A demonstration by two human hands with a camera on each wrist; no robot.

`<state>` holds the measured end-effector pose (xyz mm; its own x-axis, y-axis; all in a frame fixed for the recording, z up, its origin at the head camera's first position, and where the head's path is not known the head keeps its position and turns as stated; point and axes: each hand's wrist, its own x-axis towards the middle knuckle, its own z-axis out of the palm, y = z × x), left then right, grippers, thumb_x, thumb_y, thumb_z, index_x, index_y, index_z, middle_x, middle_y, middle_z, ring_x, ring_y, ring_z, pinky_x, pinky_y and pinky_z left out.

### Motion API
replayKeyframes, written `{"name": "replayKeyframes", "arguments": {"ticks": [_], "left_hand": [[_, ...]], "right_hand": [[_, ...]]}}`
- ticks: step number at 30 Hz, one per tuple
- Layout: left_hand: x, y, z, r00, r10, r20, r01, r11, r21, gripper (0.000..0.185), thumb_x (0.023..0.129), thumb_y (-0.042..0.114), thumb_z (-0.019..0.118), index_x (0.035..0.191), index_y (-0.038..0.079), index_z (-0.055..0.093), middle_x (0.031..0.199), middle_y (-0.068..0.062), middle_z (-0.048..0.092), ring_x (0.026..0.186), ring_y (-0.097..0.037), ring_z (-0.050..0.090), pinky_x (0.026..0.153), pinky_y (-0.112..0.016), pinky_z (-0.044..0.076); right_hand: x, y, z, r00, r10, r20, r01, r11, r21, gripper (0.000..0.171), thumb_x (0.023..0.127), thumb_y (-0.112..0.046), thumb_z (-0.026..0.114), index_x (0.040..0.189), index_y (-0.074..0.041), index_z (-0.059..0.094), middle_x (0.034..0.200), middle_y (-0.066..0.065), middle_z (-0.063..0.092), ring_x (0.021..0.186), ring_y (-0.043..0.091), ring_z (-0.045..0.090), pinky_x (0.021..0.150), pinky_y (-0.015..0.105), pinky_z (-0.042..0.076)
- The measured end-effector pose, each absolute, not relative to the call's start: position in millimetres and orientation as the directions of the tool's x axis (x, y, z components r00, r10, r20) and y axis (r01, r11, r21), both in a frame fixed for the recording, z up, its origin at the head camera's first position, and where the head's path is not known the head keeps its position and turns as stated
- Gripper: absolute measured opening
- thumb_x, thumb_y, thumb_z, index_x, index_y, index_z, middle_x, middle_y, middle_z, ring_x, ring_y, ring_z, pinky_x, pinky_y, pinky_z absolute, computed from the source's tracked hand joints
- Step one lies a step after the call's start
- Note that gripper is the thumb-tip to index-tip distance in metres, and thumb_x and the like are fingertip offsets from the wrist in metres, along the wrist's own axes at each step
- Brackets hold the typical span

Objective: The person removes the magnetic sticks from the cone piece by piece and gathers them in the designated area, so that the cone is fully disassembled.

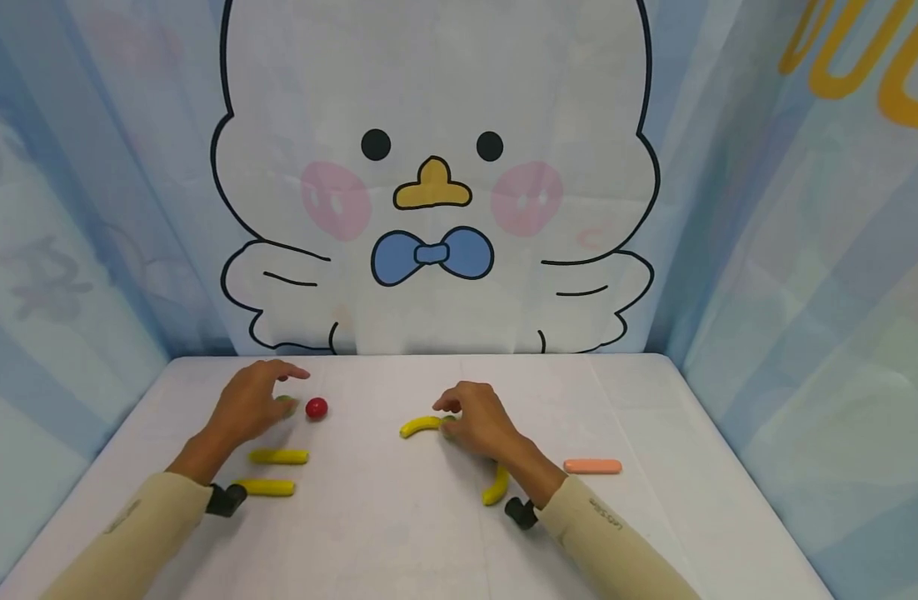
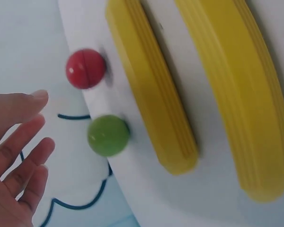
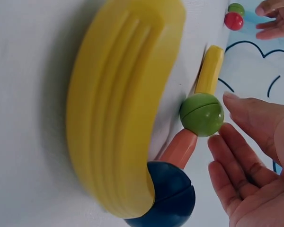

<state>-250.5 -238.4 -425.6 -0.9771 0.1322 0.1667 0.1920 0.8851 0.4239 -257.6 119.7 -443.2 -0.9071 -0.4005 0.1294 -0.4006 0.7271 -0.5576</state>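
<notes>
At the bottom of the head view, two beige sleeves are seen reaching forward over a white table (image 1: pixel 399 533). The left hand (image 1: pixel 251 402) is held above a green ball (image 1: pixel 285 403) at about 10 o'clock from the table's centre, with its fingers extended and loosely spread; nothing is gripped, and in the left wrist view the fingers (image 2: pixel 16 142) are seen apart from the ball (image 2: pixel 108 135). A red ball (image 1: pixel 316 407) lies just beside the green one, on its right. Nearer the person, at about 8 o'clock, two straight yellow sticks (image 1: pixel 278 456) (image 1: pixel 267 487) lie parallel, one behind the other.

The right hand (image 1: pixel 480 423) is placed near the table's centre, at the right end of a curved yellow piece (image 1: pixel 420 426). Its fingers are bent downward there; in the right wrist view a second green ball (image 3: pixel 202 114) is seen just beside the fingertips (image 3: pixel 241 106), with the hand relaxed and no grasp closed on it. Whether the ball is touched cannot be told. In that same view a dark blue ball (image 3: pixel 168 196) is shown against the end of another curved yellow piece (image 3: pixel 118 104), which appears in the head view under the right wrist (image 1: pixel 496 486). An orange stick (image 1: pixel 592 466) lies at about 4 o'clock, well apart from the hand.
</notes>
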Motion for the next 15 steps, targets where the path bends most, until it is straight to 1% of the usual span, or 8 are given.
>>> {"name": "replayKeyframes", "arguments": {"ticks": [3,7,9,12,14,15], "left_hand": [[-248,-226,-421,-0.971,0.141,0.192,0.212,0.878,0.429,0.043,0.090,0.005,0.083,0.132,0.008,0.073,0.136,-0.022,0.069,0.123,-0.046,0.063,0.102,-0.064,0.054],[-244,-208,-417,-0.963,0.168,0.213,0.248,0.864,0.439,0.042,0.090,0.005,0.084,0.130,0.010,0.075,0.137,-0.019,0.070,0.128,-0.045,0.061,0.107,-0.065,0.051],[-243,-199,-416,-0.956,0.185,0.226,0.269,0.858,0.438,0.042,0.089,0.005,0.085,0.130,0.011,0.075,0.136,-0.018,0.070,0.123,-0.043,0.064,0.105,-0.062,0.054],[-241,-184,-415,-0.945,0.210,0.249,0.302,0.853,0.426,0.041,0.089,0.007,0.085,0.129,0.013,0.076,0.132,-0.014,0.073,0.114,-0.037,0.067,0.099,-0.056,0.058],[-239,-173,-416,-0.936,0.230,0.266,0.327,0.849,0.416,0.042,0.088,0.007,0.087,0.128,0.014,0.077,0.129,-0.012,0.074,0.110,-0.034,0.069,0.096,-0.053,0.060],[-238,-168,-416,-0.930,0.243,0.276,0.343,0.844,0.412,0.042,0.087,0.007,0.088,0.127,0.014,0.077,0.127,-0.011,0.075,0.110,-0.034,0.069,0.096,-0.054,0.059]], "right_hand": [[-257,122,-443,-0.911,-0.393,0.124,-0.390,0.725,-0.568,0.024,0.090,-0.006,0.083,0.113,-0.010,0.082,0.108,0.005,0.074,0.103,0.024,0.068,0.092,0.041,0.057],[-253,127,-442,-0.916,-0.380,0.125,-0.378,0.720,-0.582,0.024,0.090,-0.007,0.084,0.113,-0.010,0.082,0.108,0.006,0.074,0.105,0.026,0.068,0.093,0.041,0.057],[-250,130,-440,-0.919,-0.373,0.132,-0.375,0.716,-0.589,0.024,0.090,-0.007,0.084,0.113,-0.010,0.081,0.109,0.008,0.074,0.106,0.028,0.069,0.092,0.043,0.058],[-244,134,-438,-0.930,-0.341,0.136,-0.351,0.717,-0.602,0.025,0.090,-0.008,0.084,0.115,-0.010,0.081,0.110,0.009,0.074,0.107,0.030,0.069,0.092,0.044,0.058],[-239,137,-436,-0.939,-0.311,0.146,-0.334,0.726,-0.601,0.026,0.090,-0.009,0.084,0.116,-0.012,0.081,0.110,0.008,0.074,0.107,0.030,0.068,0.092,0.045,0.058],[-236,138,-435,-0.944,-0.293,0.150,-0.322,0.732,-0.600,0.027,0.090,-0.010,0.085,0.117,-0.013,0.080,0.110,0.008,0.074,0.107,0.030,0.068,0.092,0.044,0.058]]}}
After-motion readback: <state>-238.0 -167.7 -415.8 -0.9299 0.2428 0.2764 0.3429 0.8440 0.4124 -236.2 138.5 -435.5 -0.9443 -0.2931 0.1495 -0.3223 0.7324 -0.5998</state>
